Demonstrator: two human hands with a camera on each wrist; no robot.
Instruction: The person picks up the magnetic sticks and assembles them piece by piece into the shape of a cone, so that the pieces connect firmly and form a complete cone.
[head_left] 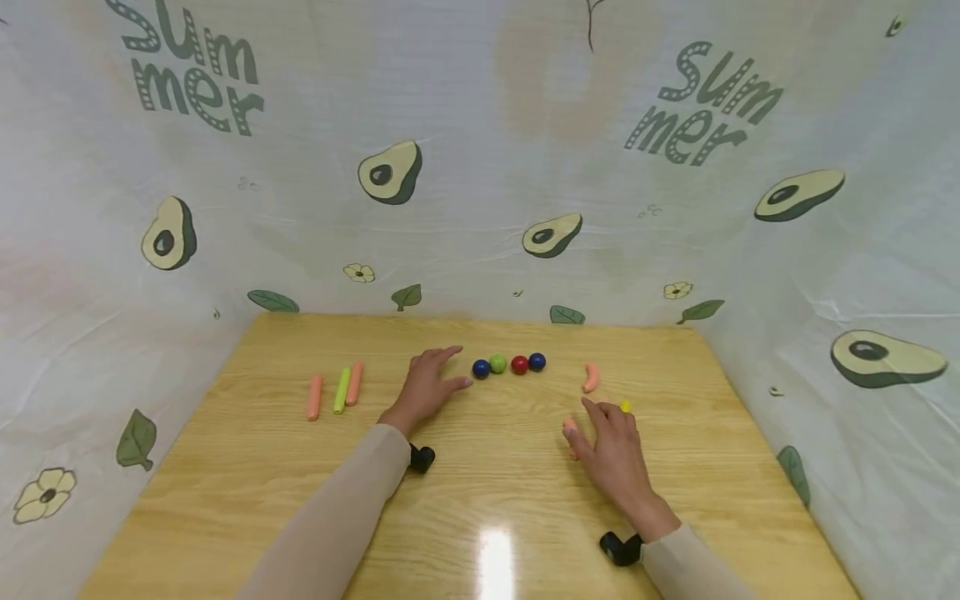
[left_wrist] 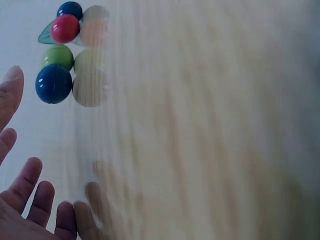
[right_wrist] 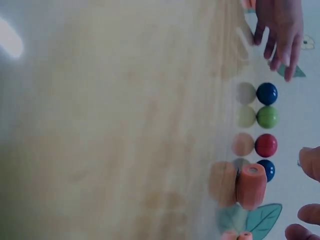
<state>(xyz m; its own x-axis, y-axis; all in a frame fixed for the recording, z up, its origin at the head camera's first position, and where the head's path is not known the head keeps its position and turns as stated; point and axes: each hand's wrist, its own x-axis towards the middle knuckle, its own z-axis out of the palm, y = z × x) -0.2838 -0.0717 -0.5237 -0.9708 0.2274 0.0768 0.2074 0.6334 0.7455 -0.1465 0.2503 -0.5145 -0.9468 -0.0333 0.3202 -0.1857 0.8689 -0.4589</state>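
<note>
My left hand (head_left: 426, 385) has its fingers spread beside the left end of a row of small shiny balls. Nearest it is a blue ball (head_left: 481, 369), followed by a green ball (head_left: 498, 363), a red ball (head_left: 520, 365) and another blue ball (head_left: 537, 362). On the right, my right hand (head_left: 617, 450) hovers with relaxed fingers by a salmon stick (right_wrist: 251, 186), which the thumb partly covers in the head view. The right wrist view shows its fingertips apart from that stick. Beyond it lies a curved salmon piece (head_left: 591, 377). A yellow piece (head_left: 626, 406) is mostly hidden behind the right hand.
At the left of the wooden table (head_left: 480, 475) lie a salmon stick (head_left: 314, 397), a yellow-green stick (head_left: 342, 390) and a second salmon stick (head_left: 355, 383). A white printed cloth (head_left: 465, 250) hangs behind the table and along its sides.
</note>
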